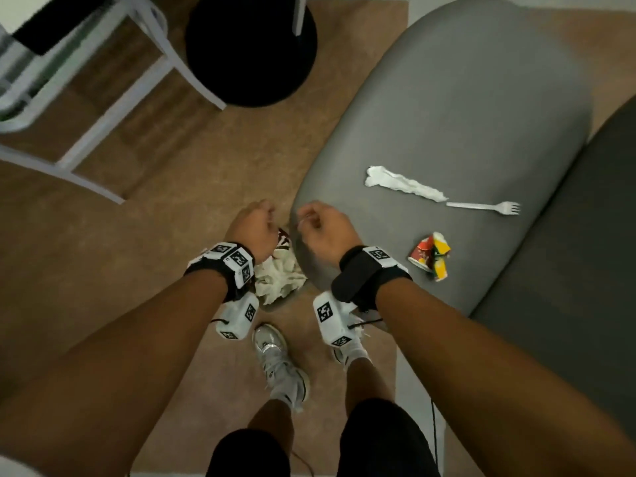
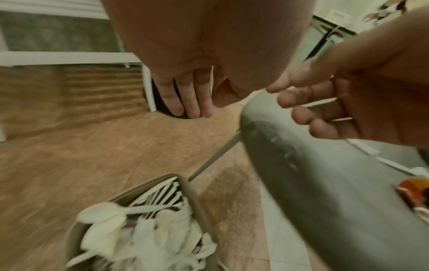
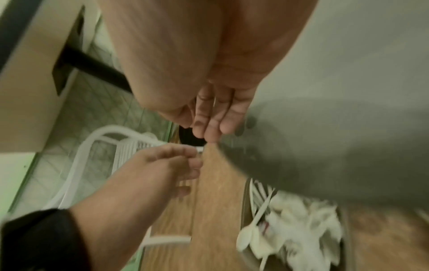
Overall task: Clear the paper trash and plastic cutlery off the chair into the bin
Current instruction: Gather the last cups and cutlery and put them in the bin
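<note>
On the grey chair seat (image 1: 447,115) lie a twisted white napkin (image 1: 402,184), a white plastic fork (image 1: 481,206) and a crushed red and yellow paper cup (image 1: 430,256). A slatted bin (image 2: 185,185) stands on the floor beside the seat's left edge. It holds white crumpled paper (image 1: 278,280) and plastic spoons (image 2: 99,214). My left hand (image 1: 265,215) hovers above the bin, fingers relaxed and pointing down, holding nothing. My right hand (image 1: 306,218) hangs over the seat's left edge with loosely curled, empty fingers, well left of the napkin.
A round black base (image 1: 251,49) and a white metal frame (image 1: 103,98) stand on the wood floor beyond the bin. A darker grey seat (image 1: 585,270) adjoins the chair on the right. My two feet in white shoes (image 1: 278,356) are below the bin.
</note>
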Tool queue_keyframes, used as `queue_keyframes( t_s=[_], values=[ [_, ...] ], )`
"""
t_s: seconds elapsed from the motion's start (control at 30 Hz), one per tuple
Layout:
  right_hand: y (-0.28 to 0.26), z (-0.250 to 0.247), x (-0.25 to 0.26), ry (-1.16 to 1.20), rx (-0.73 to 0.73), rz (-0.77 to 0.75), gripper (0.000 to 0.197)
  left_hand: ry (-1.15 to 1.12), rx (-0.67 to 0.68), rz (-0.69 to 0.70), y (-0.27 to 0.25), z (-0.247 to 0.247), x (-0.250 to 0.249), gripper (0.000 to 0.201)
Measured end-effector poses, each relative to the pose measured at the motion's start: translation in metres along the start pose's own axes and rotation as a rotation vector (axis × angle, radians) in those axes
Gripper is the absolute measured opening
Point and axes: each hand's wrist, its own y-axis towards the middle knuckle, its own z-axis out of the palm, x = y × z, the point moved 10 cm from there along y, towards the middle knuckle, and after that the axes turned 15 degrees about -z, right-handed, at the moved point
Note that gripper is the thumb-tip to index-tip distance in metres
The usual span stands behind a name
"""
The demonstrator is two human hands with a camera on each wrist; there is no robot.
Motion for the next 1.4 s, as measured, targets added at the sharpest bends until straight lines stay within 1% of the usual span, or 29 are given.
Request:
queue_keyframes(
  t_s=[0.1,0.17,0.23,0.3,0.33,0.37,0.43,0.47,0.53,0.6,0.63,0.67,0.7,0.77,0.83,0.87,0.93,1.03,1.1,1.2,1.3,1.4],
  values=[
    [-0.02,-0.089,-0.037,-0.069,-0.15,0.062,0.024,0.012,-0.021,0.133,-0.003,0.009,-0.077,0.032],
    [-0.035,-0.146,-0.064,-0.157,-0.256,0.116,0.023,0.049,-0.029,0.257,-0.01,0.027,-0.134,0.04],
    [-0.049,-0.193,-0.088,-0.257,-0.336,0.152,0.022,0.094,-0.036,0.39,-0.022,0.049,-0.185,0.054],
    [-0.058,-0.228,-0.108,-0.348,-0.375,0.161,0.023,0.197,-0.033,0.484,-0.03,0.073,-0.222,0.069],
    [-0.061,-0.24,-0.118,-0.39,-0.377,0.175,0.025,0.271,-0.011,0.513,-0.033,0.087,-0.234,0.071],
    [-0.063,-0.25,-0.128,-0.431,-0.367,0.197,0.029,0.35,0.014,0.532,-0.033,0.102,-0.24,0.068],
    [-0.064,-0.262,-0.144,-0.499,-0.321,0.214,0.036,0.469,0.049,0.543,-0.03,0.122,-0.241,0.055],
    [-0.062,-0.264,-0.151,-0.514,-0.292,0.206,0.04,0.492,0.05,0.547,-0.028,0.125,-0.241,0.049],
    [-0.057,-0.264,-0.161,-0.53,-0.226,0.189,0.045,0.447,0.059,0.548,-0.027,0.126,-0.24,0.037],
    [-0.053,-0.264,-0.166,-0.57,-0.176,0.186,0.047,0.331,0.088,0.521,-0.029,0.123,-0.241,0.024],
    [-0.052,-0.265,-0.168,-0.593,-0.166,0.192,0.047,0.284,0.107,0.505,-0.033,0.123,-0.241,0.022],
    [-0.052,-0.266,-0.168,-0.617,-0.161,0.199,0.045,0.256,0.124,0.497,-0.04,0.125,-0.242,0.023],
    [-0.051,-0.267,-0.167,-0.643,-0.159,0.201,0.041,0.254,0.147,0.493,-0.047,0.131,-0.244,0.03],
    [-0.048,-0.267,-0.165,-0.698,-0.145,0.205,0.033,0.298,0.173,0.477,-0.061,0.149,-0.245,0.049],
    [-0.045,-0.264,-0.165,-0.742,-0.105,0.204,0.028,0.383,0.134,0.47,-0.073,0.164,-0.247,0.064],
    [-0.045,-0.263,-0.166,-0.755,-0.082,0.201,0.026,0.416,0.103,0.468,-0.078,0.169,-0.249,0.066],
    [-0.046,-0.26,-0.17,-0.764,-0.042,0.217,0.023,0.41,0.071,0.45,-0.082,0.177,-0.248,0.058],
    [-0.049,-0.253,-0.173,-0.737,-0.018,0.234,0.018,0.228,0.147,0.372,-0.081,0.18,-0.238,0.045],
    [-0.05,-0.25,-0.169,-0.668,-0.053,0.234,0.017,0.082,0.196,0.321,-0.077,0.174,-0.227,0.042],
    [-0.047,-0.241,-0.154,-0.59,-0.113,0.222,0.016,-0.067,0.198,0.262,-0.066,0.148,-0.202,0.045],
    [-0.042,-0.223,-0.131,-0.511,-0.162,0.214,0.014,-0.176,0.147,0.205,-0.056,0.111,-0.164,0.038],
    [-0.034,-0.19,-0.094,-0.416,-0.186,0.156,0.011,-0.234,0.033,0.138,-0.049,0.072,-0.113,0.031]
  ],
)
